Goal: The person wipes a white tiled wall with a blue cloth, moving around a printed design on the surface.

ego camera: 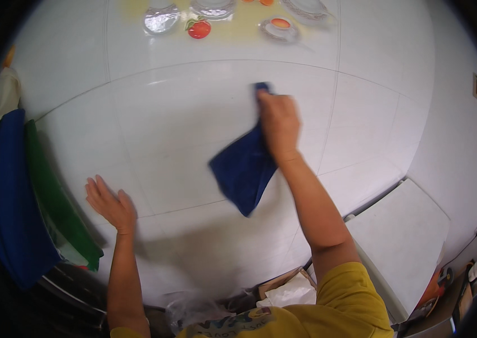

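My right hand [281, 122] grips a dark blue cloth [245, 169] in front of the white tiled wall [179, 126]. A short end of the cloth sticks out above the fist, and the rest hangs down to the left in a loose point. Slight blur covers the hand and the cloth's top. Lower on the left, my left hand [111, 207] holds nothing; its fingers are apart and its palm faces the tiles. Whether that palm touches the tiles I cannot tell.
Blue fabric [14, 190] and a green bag or cloth [57, 198] hang at the left. To the right stands a white appliance top [399, 241]. Below lie a clear plastic bag [196, 310] and an open cardboard box [268, 287] with white plastic. Printed dishes [280, 29] decorate the upper tiles.
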`<action>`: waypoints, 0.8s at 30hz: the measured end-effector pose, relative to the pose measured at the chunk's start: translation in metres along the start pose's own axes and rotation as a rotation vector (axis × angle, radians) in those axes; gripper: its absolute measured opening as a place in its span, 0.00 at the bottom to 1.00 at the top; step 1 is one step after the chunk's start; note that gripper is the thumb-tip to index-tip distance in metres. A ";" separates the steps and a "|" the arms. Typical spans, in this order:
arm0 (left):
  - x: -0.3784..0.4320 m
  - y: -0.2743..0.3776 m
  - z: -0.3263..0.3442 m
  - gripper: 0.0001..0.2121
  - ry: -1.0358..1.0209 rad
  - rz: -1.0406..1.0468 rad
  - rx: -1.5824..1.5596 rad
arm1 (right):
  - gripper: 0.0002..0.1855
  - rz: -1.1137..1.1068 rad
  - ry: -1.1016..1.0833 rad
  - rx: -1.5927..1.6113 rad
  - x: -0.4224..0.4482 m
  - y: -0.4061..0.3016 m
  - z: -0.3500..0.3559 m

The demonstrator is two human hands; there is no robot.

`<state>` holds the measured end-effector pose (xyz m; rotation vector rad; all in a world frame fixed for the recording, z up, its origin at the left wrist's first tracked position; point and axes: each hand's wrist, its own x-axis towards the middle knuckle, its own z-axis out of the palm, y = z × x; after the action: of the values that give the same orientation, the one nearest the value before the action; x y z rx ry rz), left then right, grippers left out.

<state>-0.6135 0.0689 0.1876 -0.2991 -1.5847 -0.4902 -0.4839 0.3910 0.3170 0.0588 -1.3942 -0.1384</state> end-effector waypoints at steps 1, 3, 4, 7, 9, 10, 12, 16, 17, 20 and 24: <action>0.000 0.004 0.001 0.27 0.007 -0.011 -0.004 | 0.13 0.202 0.004 0.014 0.005 0.006 -0.010; 0.002 0.009 0.004 0.27 0.022 -0.020 -0.022 | 0.07 0.223 0.116 -0.054 0.004 -0.003 0.001; 0.001 0.010 0.003 0.27 0.023 -0.012 -0.027 | 0.08 0.104 0.075 -0.046 0.000 -0.016 0.010; 0.000 0.006 0.001 0.27 0.021 -0.002 -0.018 | 0.12 -0.107 -0.055 0.137 -0.004 -0.056 0.018; 0.001 0.001 -0.002 0.27 0.019 0.003 0.005 | 0.11 -0.150 -0.039 0.140 0.001 -0.033 0.011; 0.001 0.002 -0.001 0.27 0.017 0.003 0.005 | 0.09 -0.073 -0.025 0.022 0.004 -0.014 0.007; 0.000 0.005 0.002 0.27 0.017 -0.004 -0.004 | 0.07 0.144 0.027 -0.067 0.011 0.003 0.001; -0.002 0.004 0.002 0.27 0.000 -0.003 -0.001 | 0.09 0.064 0.031 -0.066 0.019 -0.017 0.018; -0.002 0.002 0.002 0.27 -0.010 -0.004 0.005 | 0.09 0.041 0.007 -0.062 0.022 -0.010 0.013; 0.000 0.002 0.000 0.27 0.020 0.008 0.008 | 0.09 0.136 -0.006 0.010 0.033 0.013 0.002; -0.002 0.004 0.003 0.27 0.013 0.012 0.003 | 0.10 0.044 0.030 0.043 0.033 -0.027 0.021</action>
<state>-0.6143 0.0739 0.1859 -0.3020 -1.5700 -0.4792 -0.5004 0.3611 0.3499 0.0657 -1.3680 -0.0709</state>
